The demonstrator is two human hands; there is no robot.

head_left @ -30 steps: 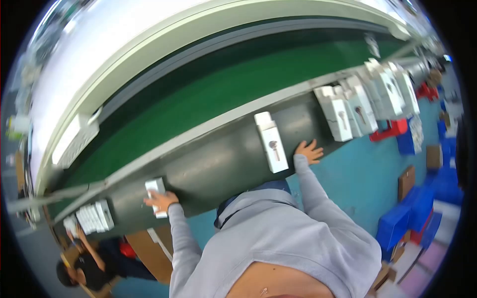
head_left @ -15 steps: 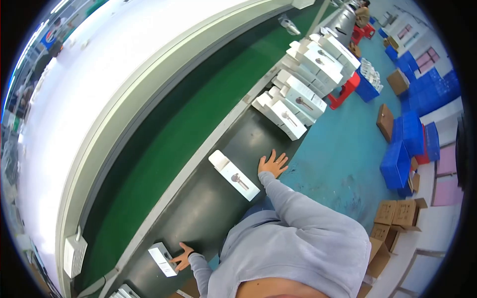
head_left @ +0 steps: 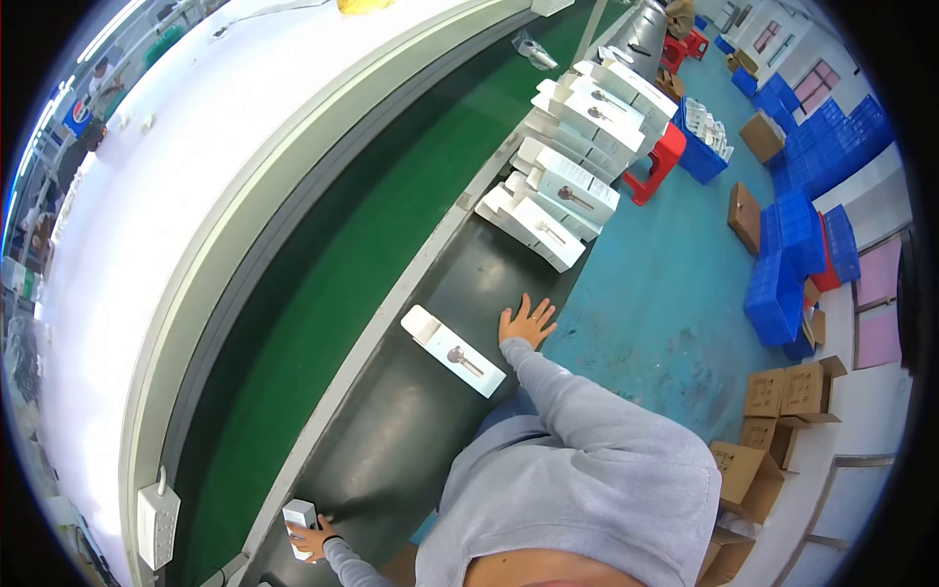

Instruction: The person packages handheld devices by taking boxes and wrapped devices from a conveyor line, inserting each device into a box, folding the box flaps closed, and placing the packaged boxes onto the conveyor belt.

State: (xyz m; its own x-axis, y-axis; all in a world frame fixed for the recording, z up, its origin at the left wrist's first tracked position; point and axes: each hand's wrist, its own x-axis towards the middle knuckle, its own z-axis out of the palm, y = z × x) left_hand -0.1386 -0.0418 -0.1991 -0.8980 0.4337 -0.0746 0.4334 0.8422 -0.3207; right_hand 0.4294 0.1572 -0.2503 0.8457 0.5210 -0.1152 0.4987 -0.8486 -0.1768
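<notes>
My left hand (head_left: 314,539) is at the lower left of the dark bench, its fingers wrapped over a small white box (head_left: 301,512). Part of that box is hidden beneath the fingers. My right hand (head_left: 528,321) rests near the bench's right edge with fingers spread and nothing in it. Between my hands lies a longer white carton (head_left: 460,360), its flap open at the upper left end and a picture of a dark metallic device on its face.
Several white cartons (head_left: 567,196) with open flaps stand in rows farther up the bench (head_left: 391,430). A green conveyor belt (head_left: 323,264) runs alongside. On the floor are a red stool (head_left: 657,161), blue crates (head_left: 778,293) and brown cardboard boxes (head_left: 763,391).
My left hand has moved down and left onto the small box and closed around it; the box has shifted and turned. My right hand stays spread on the bench. The view has shifted slightly.
</notes>
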